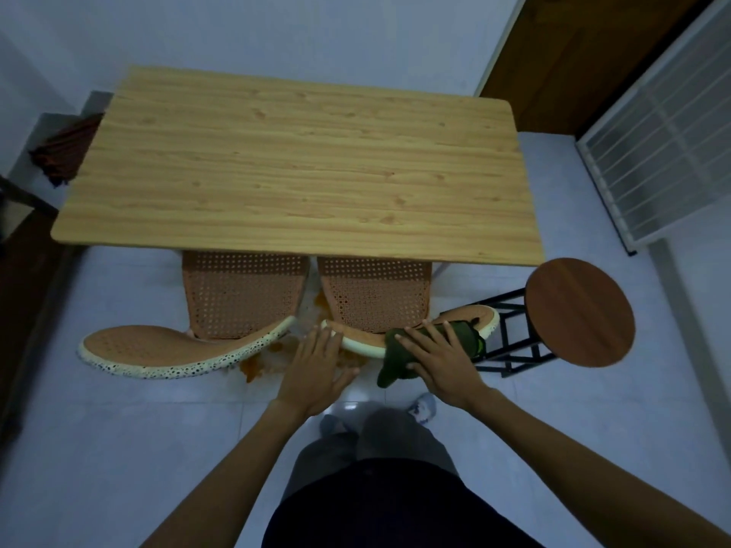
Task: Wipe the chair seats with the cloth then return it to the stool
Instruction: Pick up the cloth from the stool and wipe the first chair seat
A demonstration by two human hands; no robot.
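Observation:
Two orange perforated chairs are tucked under a wooden table (300, 164). The left chair (241, 298) shows its seat and its curved backrest. The right chair (375, 298) stands beside it. A dark green cloth (399, 350) lies draped over the top edge of the right chair's backrest. My right hand (439, 357) presses on the cloth, its fingers spread over it. My left hand (320, 369) rests flat and open on the left end of the same backrest. A round brown wooden stool (579, 310) on a black metal frame stands to the right, with nothing on it.
A pale tiled floor (118, 448) surrounds the furniture. A white barred gate (664, 124) and a brown door are at the right. A dark reddish cloth (65, 152) hangs at the table's far left. My legs and shoes are below, close to the chairs.

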